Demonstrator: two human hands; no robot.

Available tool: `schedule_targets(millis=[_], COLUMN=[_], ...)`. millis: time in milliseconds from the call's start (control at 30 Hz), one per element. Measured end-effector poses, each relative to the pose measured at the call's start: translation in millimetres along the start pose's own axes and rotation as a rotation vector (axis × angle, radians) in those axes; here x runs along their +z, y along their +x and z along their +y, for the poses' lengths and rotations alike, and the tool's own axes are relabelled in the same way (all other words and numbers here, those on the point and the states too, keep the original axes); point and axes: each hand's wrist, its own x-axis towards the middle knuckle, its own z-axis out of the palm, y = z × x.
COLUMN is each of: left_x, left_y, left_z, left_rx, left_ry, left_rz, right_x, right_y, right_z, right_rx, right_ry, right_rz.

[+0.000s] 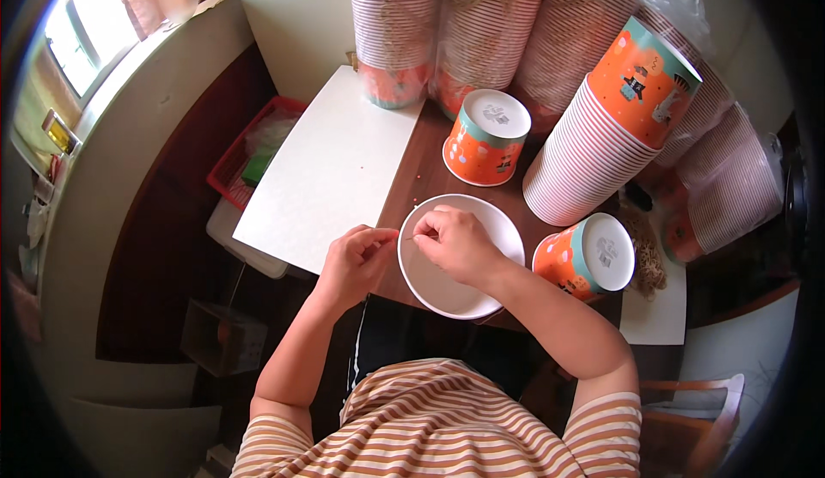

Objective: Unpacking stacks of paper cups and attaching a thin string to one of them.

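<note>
A round white paper bucket (pixel 430 282) stands mouth up at the table edge before me. My right hand (pixel 460 242) reaches over its opening, thumb and forefinger pinched together. Just left of the rim, my left hand (pixel 357 263) is closed too, its fingertips pointing toward the right hand's. Whatever either pinch holds is too small to make out. Behind the bucket, an orange and teal paper bucket (pixel 481 160) rests upside down. A second such bucket (pixel 571 263) sits bottom up to the right, close to my right forearm.
A tall leaning stack of nested paper buckets (pixel 593 156) rises at the right. Several plastic-wrapped stacks (pixel 394 31) line the back. A white board (pixel 318 169) covers the table's left part. Tangled straw-coloured strands (pixel 646 259) lie at right; a red basket (pixel 230 164) stands beyond the left edge.
</note>
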Motion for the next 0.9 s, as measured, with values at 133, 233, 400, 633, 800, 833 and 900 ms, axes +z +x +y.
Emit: schedule_targets(millis=[133,233,400,633,800,833,900], left_x=[0.2,1.3,0.4,6.3,15.9,14.6,13.0], left_y=[1.9,3.9,6.6,5.1,-7.1,-10.7,-21.0], left_z=[1.4,3.0,11.1,14.5,-10.3,-9.8,-12.5], left_rx=[-0.007,-0.011,-0.012,0.075,-0.408,-0.408,-0.539], left_ry=[0.009,-0.003,0.071,0.251,-0.656,-0.656,-1.15], left_rz=[-0.031,-0.047,-0.075,-0.049,-0.129,-0.126,-0.186], right_x=[2.8,4.1,5.6,-2.3,-38.7,-47.1,-60.2], right_y=[1.0,2.7,4.4,3.2,-13.0,-20.6,-40.9], right_z=[-0.9,0.2,-0.8,-5.7,-13.5,-15.1,-29.1], right_rx=[0.014,-0.01,0.04,0.127,0.268,0.235,0.236], right_ry=[0.003,0.023,0.083,0.117,0.339,0.37,0.404], right_rz=[-0.003,0.008,-0.015,-0.117,-0.243,-0.218,-0.149])
